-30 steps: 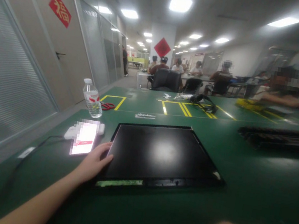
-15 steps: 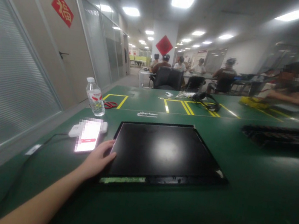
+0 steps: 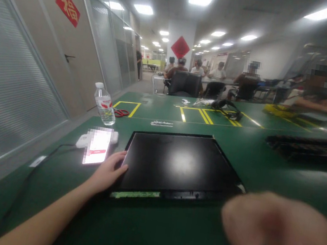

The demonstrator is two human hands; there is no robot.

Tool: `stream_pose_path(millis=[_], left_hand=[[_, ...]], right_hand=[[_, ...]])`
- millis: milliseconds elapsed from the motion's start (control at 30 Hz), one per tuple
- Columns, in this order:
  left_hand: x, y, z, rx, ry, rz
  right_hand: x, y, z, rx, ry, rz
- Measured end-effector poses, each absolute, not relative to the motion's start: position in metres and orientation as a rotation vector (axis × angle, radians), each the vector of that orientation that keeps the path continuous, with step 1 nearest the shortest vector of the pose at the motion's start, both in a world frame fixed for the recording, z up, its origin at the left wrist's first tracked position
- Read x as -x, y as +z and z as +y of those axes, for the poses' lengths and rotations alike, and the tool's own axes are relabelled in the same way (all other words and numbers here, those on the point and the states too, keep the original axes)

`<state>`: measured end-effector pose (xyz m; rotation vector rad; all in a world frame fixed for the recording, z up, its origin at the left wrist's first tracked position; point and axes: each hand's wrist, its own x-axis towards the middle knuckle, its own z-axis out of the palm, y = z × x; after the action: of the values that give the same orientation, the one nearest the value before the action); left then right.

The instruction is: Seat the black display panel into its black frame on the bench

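Observation:
A flat black display panel (image 3: 180,163) lies on the green table (image 3: 162,239) in front of me. My left hand (image 3: 107,174) rests at the panel's near left corner, fingers laid flat against its edge. My right hand (image 3: 285,239) is raised close to the camera at the lower right, large and smeared by motion, so its fingers cannot be read. It covers part of the panel's near right corner.
A lit phone (image 3: 96,151) on a white charger with a cable lies left of the panel. Behind it stand a water bottle (image 3: 105,105) and red scissors (image 3: 120,112). A dark tray (image 3: 316,149) lies at the right. Several people sit at far tables.
My right hand has risen from the bottom edge into the lower right of the view. The left hand stays at the panel's corner.

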<state>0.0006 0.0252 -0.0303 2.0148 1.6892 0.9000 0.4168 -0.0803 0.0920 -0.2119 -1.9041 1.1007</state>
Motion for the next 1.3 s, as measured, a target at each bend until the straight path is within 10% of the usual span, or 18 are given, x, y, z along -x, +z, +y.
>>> stream_pose_path(millis=[433, 1300], left_hand=[[0.001, -0.029, 0.026, -2.011, 0.859, 1.710], [0.002, -0.038, 0.026, -2.010, 0.853, 1.783]], right_hand=[[-0.531, -0.019, 0.073, 1.955, 0.276, -1.697], [-0.510, -0.027, 0.067, 2.107, 0.153, -1.868]])
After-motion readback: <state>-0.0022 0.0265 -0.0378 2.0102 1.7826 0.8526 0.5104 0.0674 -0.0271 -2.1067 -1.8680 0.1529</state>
